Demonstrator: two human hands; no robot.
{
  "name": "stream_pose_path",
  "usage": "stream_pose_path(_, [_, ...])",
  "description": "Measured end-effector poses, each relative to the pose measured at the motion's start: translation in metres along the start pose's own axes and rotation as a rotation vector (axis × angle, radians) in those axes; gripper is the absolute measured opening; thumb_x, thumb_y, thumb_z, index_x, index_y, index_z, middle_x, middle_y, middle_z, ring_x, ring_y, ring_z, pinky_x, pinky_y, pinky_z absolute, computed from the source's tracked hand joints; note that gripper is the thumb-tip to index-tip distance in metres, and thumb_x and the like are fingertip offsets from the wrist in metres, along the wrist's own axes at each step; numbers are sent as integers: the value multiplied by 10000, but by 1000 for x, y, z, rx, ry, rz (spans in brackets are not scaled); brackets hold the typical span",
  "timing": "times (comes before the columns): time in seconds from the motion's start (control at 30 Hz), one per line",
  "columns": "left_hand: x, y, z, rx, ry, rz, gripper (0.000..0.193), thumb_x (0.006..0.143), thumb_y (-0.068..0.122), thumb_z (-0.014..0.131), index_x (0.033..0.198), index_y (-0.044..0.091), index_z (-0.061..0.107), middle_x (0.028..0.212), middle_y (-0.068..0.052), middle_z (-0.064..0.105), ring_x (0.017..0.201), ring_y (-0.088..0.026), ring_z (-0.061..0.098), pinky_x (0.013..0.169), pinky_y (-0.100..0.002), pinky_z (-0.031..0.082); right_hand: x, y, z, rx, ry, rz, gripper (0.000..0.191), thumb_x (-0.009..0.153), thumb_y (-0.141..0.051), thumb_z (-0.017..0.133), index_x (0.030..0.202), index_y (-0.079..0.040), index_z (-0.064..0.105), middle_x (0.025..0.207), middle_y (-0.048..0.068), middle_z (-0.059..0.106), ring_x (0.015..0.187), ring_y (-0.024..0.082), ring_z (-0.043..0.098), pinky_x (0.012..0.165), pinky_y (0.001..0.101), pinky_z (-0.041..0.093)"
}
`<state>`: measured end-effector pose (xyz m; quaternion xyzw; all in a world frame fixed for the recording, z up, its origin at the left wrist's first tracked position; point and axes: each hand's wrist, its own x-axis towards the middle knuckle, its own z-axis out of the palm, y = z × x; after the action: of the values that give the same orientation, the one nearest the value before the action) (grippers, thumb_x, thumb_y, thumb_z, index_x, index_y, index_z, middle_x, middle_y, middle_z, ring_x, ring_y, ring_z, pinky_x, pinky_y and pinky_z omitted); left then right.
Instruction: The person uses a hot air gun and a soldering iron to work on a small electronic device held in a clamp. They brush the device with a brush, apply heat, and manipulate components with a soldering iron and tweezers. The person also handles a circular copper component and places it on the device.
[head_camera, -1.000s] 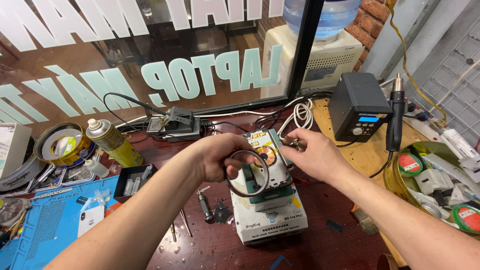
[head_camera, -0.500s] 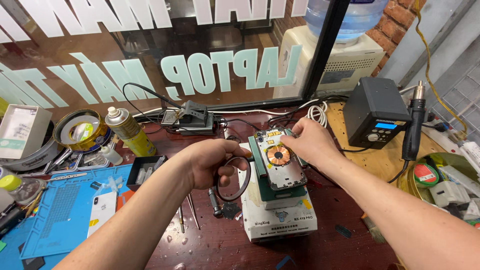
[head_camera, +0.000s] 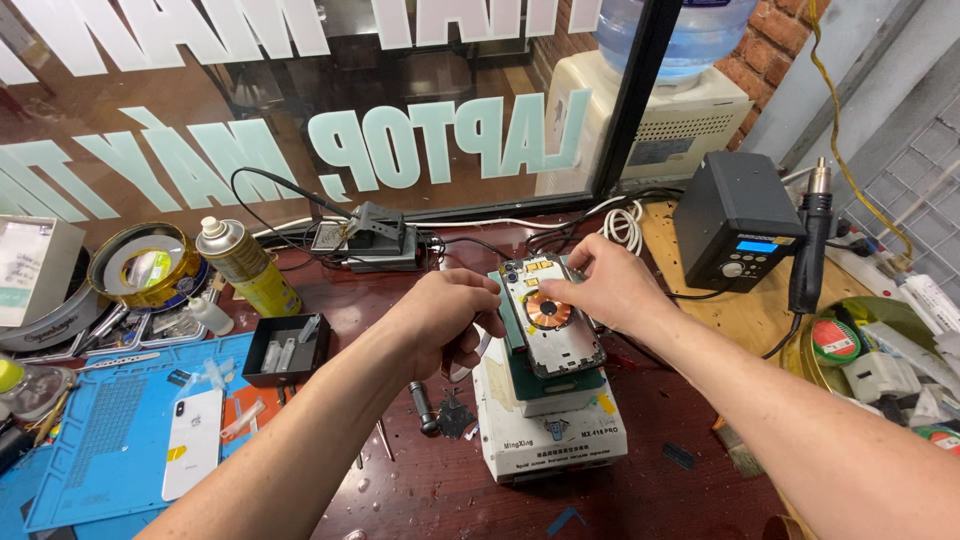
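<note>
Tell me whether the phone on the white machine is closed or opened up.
Opened up: the phone shows its copper coil and bare internals.

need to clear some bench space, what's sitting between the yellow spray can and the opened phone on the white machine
In the head view, a small black tray of parts lies between the spray can and the opened phone; the left hand also crosses that stretch.

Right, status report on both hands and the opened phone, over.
Left hand beside the opened phone, grip unclear. Right hand fingertips on its upper edge. Phone flat on white heating station. Nothing blocking.
</note>
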<state>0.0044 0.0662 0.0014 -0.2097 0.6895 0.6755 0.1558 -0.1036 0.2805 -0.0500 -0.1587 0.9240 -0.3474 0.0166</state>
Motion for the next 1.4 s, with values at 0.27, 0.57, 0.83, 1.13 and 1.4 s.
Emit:
stream_pose_path(0.27, [-8, -2, -1, -2, 21, -30, 368, 926, 107, 617, 1292, 72, 621, 786, -107, 686, 485, -109, 436, 442, -312, 419, -14, 14, -9, 97, -18, 16, 406, 801, -332, 838, 1017, -30, 673, 862, 83, 708, 790, 178, 676, 707, 325, 539])
stream_pose_path(0.57, [-10, -4, 3, -57, 2, -14, 371, 917, 101, 625, 1286, 71, 599, 765, -88, 671, 482, -104, 443, 446, -312, 429, -31, 26, -10, 104, 18, 53, 350, 809, -298, 825, 966, -26, 671, 762, 76, 715, 686, 156, 653, 650, 330, 524])
stream_pose_path(0.83, [-11, -4, 11, -37, -13, 2, 399, 923, 99, 603, 1317, 44, 571, 764, -101, 678, 482, -112, 467, 451, -324, 454, -26, 30, -8, 68, 133, 131, 255, 881, -280, 757, 934, -32, 744, 797, 80, 755, 723, 162, 700, 689, 321, 528])
stream_pose_path(1.13, [-10, -6, 16, -28, 53, -5, 526, 878, 68, 620, 1392, 80, 508, 770, -124, 699, 483, -126, 487, 461, -345, 484, -26, 19, -16, 36, 132, 95, 371, 836, -384, 765, 1004, -53, 744, 755, 28, 709, 683, 144, 664, 680, 327, 536])
stream_pose_path(1.4, [-16, -29, 48, 673, 330, 324, 970, 693, 341, 896, 1479, 70, 396, 1023, -198, 746, 966, -302, 733, 855, -401, 579, -52, 22, -26, 79, -106, -50, 743, 728, -350, 852, 1391, -145, 586, 721, 26, 634, 659, 132, 603, 631, 327, 527])
